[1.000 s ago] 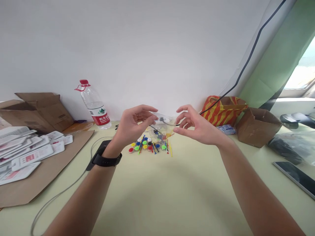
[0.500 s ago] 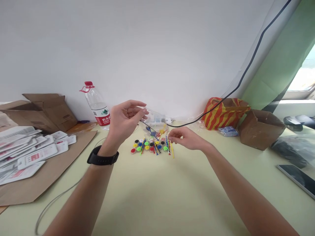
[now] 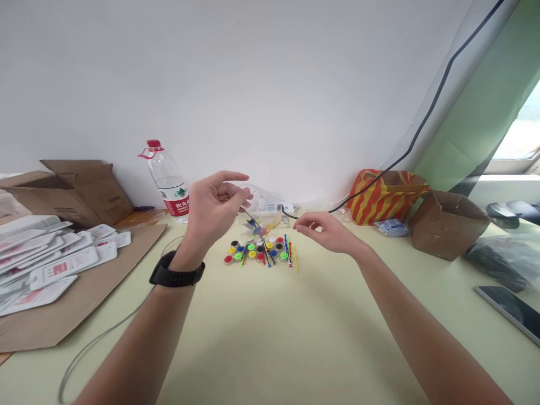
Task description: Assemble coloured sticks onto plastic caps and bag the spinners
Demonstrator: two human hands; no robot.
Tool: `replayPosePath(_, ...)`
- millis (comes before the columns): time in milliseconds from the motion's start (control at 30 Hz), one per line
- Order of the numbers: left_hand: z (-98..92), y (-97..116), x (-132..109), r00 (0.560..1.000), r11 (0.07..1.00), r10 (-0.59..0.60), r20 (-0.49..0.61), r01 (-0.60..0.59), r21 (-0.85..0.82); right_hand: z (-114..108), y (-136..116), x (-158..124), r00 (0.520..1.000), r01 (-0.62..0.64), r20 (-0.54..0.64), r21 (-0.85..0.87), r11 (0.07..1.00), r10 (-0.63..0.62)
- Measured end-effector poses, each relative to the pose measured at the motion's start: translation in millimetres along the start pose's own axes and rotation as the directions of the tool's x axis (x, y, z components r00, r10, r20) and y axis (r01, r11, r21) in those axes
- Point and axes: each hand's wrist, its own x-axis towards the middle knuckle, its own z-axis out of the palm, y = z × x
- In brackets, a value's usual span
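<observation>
My left hand (image 3: 221, 197), raised over the far part of the table, pinches a thin dark stick (image 3: 248, 215) between thumb and fingers. At the stick's lower end are blurred blue, red and yellow blade-like parts (image 3: 258, 230), pinwheel-like. My right hand (image 3: 318, 230) hovers to the right with thumb and fingers curled together; whether anything is between them is hidden. Below lie rows of small round pots with coloured tops (image 3: 252, 254). Thin coloured sticks lie on and beside them, among them a yellow stick (image 3: 296, 259).
A water bottle (image 3: 172, 188) and an open cardboard box (image 3: 84, 191) stand left, near a pile of white printed pieces (image 3: 54, 253) on cardboard. A striped bag (image 3: 375, 202), a brown box (image 3: 447, 225) and a phone (image 3: 512, 309) are right. A black cable (image 3: 409, 146) crosses the wall.
My right hand has moved slightly right and up, away from the sticks. The coloured parts on the left hand's stick have shifted and look more blurred; my left hand stays nearly still.
</observation>
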Motion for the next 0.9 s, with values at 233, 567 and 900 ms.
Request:
replayPosePath(233, 15.0, 10.0, -14.6, 0.965, 0.968, 0.011, 0.261, -0.075, 0.238, 9.7, -59.4, -8.9, 0.911, 0.192, -0.346, -0.122, 0.974, -0.223)
replayPosePath(567, 36.2, 5.7, -28.2, 0.924, 0.980, -0.114, 0.365, 0.044, 0.195, 16.1, -66.5, -20.0, 0.989, 0.123, -0.045, -0.242, 0.962, -0.138)
replayPosePath(900, 44.3, 7.2, -34.0, 0.944, 0.974, -0.142, 0.297, 0.080, 0.212, 33.6, -58.3, -9.7, 0.995, 0.053, -0.078, -0.156, 0.986, -0.066)
